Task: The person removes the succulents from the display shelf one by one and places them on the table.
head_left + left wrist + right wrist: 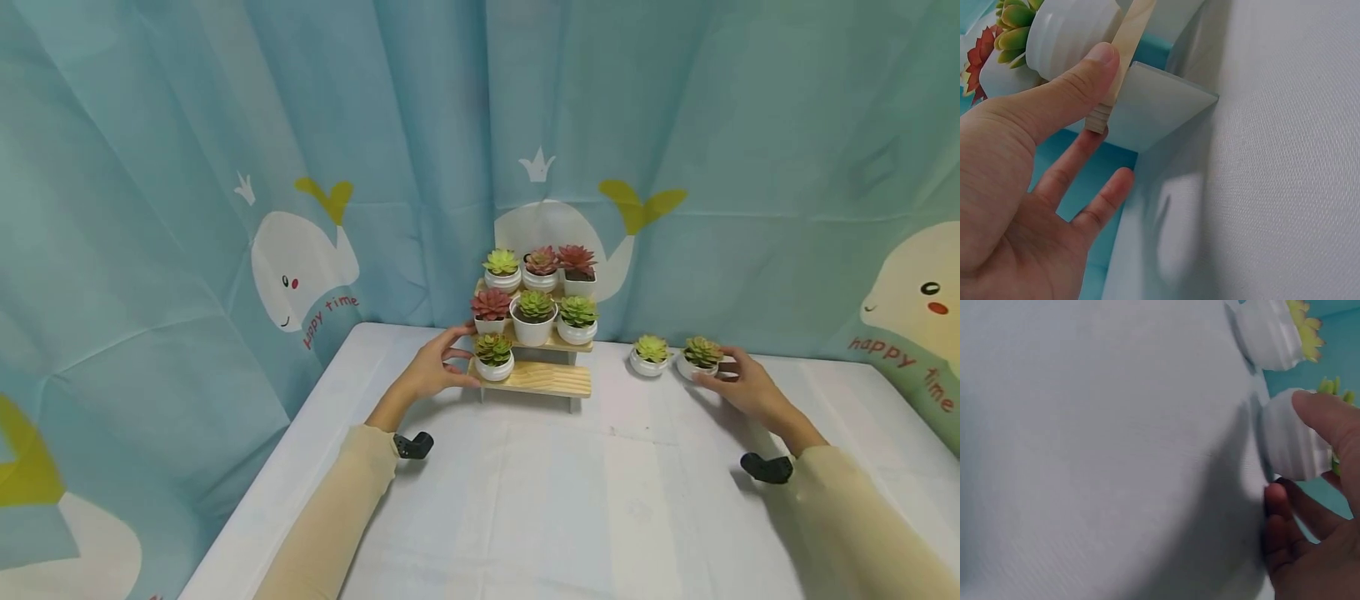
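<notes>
A small tiered wooden plant stand (551,379) holds several potted artificial succulents. My left hand (437,367) grips the stand's left end. In the left wrist view the thumb (1094,72) lies on the lowest board's edge beside a white pot (1072,34), with a fingertip at the board's end. On that lowest step sits one green succulent (493,357) at the left. To the right, my right hand (750,387) grips a green succulent in a white pot (697,367), which stands on the table; thumb and fingers are on either side of the pot.
A yellow-green succulent (650,356) in a white pot stands on the table just left of the right hand's pot. The white-covered table (555,500) ends at a blue curtain (420,167) printed with whales, close behind the stand.
</notes>
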`<state>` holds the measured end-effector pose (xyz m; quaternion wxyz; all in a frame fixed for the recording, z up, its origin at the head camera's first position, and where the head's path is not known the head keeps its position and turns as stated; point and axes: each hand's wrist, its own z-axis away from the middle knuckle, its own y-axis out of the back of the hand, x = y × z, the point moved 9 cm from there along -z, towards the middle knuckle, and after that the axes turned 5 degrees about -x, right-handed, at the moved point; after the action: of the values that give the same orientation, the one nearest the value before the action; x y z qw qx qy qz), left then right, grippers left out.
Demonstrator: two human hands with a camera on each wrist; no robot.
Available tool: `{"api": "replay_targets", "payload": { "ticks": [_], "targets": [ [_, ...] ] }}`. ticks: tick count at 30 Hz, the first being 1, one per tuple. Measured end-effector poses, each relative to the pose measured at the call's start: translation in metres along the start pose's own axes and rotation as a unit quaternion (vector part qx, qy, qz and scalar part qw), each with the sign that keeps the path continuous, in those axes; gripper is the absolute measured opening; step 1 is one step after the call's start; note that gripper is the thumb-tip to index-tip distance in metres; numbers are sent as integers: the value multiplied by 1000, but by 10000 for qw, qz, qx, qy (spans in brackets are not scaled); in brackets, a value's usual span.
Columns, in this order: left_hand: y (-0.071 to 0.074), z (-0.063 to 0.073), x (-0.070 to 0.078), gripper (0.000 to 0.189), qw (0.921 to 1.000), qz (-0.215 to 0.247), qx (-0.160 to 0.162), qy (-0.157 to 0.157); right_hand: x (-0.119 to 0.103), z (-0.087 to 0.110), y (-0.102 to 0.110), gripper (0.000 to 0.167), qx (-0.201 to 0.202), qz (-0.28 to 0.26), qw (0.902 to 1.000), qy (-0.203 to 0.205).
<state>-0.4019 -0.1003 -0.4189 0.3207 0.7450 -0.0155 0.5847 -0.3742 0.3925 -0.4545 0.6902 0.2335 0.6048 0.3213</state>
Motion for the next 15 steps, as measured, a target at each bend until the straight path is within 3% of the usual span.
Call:
{"api": "replay_targets", "payload": {
  "ticks": [15],
  "targets": [
    [-2,0,3,96,9999,-118,-46,59,-10,18,11,96,-791,431,9959,29]
  ]
}}
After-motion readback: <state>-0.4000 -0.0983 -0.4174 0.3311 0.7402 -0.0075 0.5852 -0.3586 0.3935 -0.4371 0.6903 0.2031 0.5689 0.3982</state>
